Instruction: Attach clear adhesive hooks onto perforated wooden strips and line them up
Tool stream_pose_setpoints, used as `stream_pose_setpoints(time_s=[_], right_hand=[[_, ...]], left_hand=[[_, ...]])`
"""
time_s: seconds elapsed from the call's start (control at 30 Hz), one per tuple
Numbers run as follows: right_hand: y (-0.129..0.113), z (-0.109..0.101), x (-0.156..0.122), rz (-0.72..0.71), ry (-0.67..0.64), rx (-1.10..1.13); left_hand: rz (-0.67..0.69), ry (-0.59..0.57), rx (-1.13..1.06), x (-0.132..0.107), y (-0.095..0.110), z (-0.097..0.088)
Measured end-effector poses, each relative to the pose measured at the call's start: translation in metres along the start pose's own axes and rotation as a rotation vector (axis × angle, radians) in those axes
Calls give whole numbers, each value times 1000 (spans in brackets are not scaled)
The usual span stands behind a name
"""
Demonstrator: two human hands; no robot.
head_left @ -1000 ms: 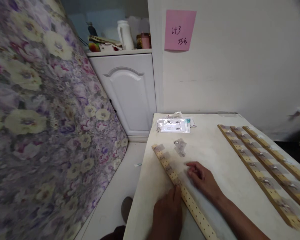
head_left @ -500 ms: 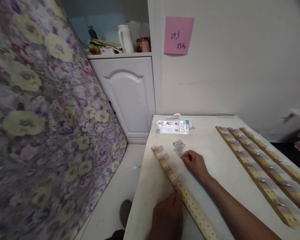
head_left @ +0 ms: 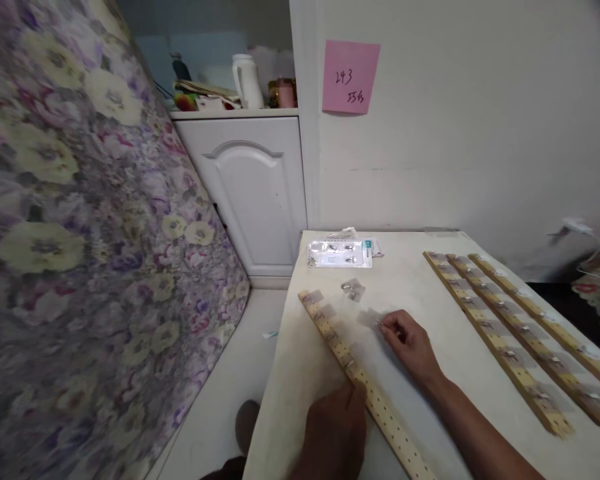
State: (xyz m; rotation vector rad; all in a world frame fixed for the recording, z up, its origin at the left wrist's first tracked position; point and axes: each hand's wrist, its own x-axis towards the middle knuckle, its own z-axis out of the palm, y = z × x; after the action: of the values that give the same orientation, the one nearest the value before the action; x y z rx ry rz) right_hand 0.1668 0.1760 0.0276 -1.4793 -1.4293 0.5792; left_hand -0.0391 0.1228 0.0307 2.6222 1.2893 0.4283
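My left hand [head_left: 336, 427] is at the near side of a pale wooden strip [head_left: 393, 423] with rows of small holes, its fingers closed at the strip's edge. Several clear plastic squares with small shiny metal pieces sit along the strip's far half. My right hand [head_left: 409, 343], just right of the strip, pinches a small clear plastic square [head_left: 371, 319] by its edge; a tiny shiny bit shows at the fingertips. Beyond it, another clear square with a metal piece [head_left: 351, 289] lies on the table. The left fingertips are dark and partly hidden.
Three similar strips [head_left: 495, 340] carrying plastic squares lie side by side on the right of the white table [head_left: 405, 280]. A clear blister pack [head_left: 339, 254] lies at the back left. A floral curtain [head_left: 105, 253] hangs left, beside a white cabinet [head_left: 253, 200].
My right hand has moved right and slightly nearer, drawing one clear square away from the other, which stays on the table. My left hand stays at the strip. The view has shifted slightly.
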Motion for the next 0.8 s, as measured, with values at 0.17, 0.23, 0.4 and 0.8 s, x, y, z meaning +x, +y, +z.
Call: stream_pose_setpoints(time_s=[0.17,0.23,0.4,0.8], right_hand=[[-14,-11,-26,30,24,198],[-21,-11,-37,63,-24,294],[-39,-5,-65,99,-153,452],[-40,-9,-70,302,-234,434]], left_hand=[[-76,66,-467,0,5,-7],[-171,84,-675,2,9,-10],[-341,17,-1034,8,17,-10],[-411,-161,-1129,8,14,-7]])
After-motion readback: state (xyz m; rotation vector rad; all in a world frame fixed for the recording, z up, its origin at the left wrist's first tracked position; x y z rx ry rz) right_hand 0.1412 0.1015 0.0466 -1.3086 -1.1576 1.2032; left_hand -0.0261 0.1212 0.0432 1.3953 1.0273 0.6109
